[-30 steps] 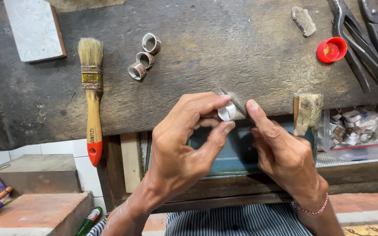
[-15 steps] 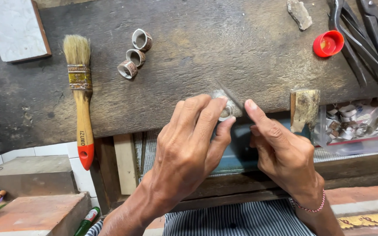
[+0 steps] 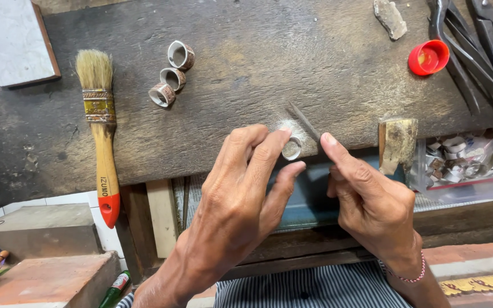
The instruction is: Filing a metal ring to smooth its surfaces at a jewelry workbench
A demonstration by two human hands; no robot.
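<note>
While my left hand (image 3: 241, 194) pinches the metal ring (image 3: 291, 149) on the bench edge (image 3: 201, 154), my right hand (image 3: 372, 199) grips a thin file (image 3: 305, 121); filing, I judge, needs steady strokes.

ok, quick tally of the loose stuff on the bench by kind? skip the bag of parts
Metal rings: 4, three lying loose and one held in the left hand
Paintbrush: 1
Red cap: 1
Thin file in the right hand: 1
Stone chip: 1
White slab: 1
Total: 9
</note>
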